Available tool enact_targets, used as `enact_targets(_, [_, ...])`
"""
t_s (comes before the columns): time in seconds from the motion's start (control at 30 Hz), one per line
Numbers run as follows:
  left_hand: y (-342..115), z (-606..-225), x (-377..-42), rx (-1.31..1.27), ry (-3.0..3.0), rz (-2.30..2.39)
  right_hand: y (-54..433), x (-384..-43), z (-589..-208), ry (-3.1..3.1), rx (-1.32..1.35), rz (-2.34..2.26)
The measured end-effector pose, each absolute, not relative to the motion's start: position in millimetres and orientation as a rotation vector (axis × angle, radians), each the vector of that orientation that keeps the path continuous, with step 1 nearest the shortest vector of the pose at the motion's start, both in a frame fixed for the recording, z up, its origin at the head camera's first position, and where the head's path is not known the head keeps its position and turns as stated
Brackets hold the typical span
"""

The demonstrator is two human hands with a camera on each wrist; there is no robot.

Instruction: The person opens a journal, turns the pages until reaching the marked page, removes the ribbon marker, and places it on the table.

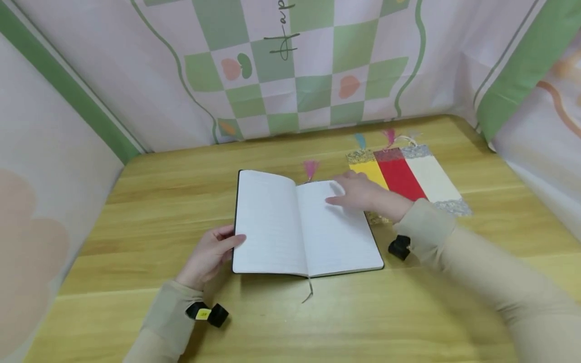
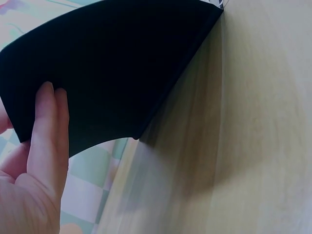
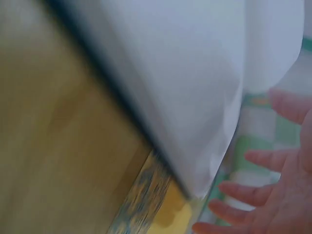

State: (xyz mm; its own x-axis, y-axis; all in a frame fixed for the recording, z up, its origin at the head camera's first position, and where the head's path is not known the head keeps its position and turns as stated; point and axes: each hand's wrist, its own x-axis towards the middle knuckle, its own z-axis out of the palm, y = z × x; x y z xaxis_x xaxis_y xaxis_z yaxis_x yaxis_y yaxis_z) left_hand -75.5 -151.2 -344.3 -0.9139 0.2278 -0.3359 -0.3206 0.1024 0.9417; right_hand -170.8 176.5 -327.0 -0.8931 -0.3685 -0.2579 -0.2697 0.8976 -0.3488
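Note:
An open notebook [image 1: 268, 222] with a black cover and white pages lies in the middle of the table. Its left edge is held by my left hand [image 1: 206, 254], thumb on the page. The left wrist view shows the fingers [image 2: 46, 117] behind the black cover [image 2: 112, 63], which is raised off the wood. Over the upper right corner of the right page is my right hand [image 1: 358, 191]. Its fingers [image 3: 251, 195] are spread, with nothing gripped, in the right wrist view. A pink tassel [image 1: 310, 168] pokes out past the notebook's top edge; whatever it hangs from is hidden.
Right of the notebook lie yellow [image 1: 368, 172], red [image 1: 401, 175] and white [image 1: 433, 179] bookmarks with lace ends and tassels. The right forearm crosses over them. A thin ribbon [image 1: 310, 290] hangs from the notebook's near edge. A patterned curtain [image 1: 313, 96] borders the table's back.

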Motion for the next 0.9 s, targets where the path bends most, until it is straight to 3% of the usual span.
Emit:
enact_targets(0.37, [-151.2, -344.1, -77.0, -0.045, 1.948, 1.872, 192.1, -202.5, -335.1, 2.622, -0.559, -0.347])
enact_targets(0.9, [-152.6, -344.0, -77.0, -0.069, 1.982, 1.848, 184.4, -194.2, -338.2, 2.754, -0.624, -0.327])
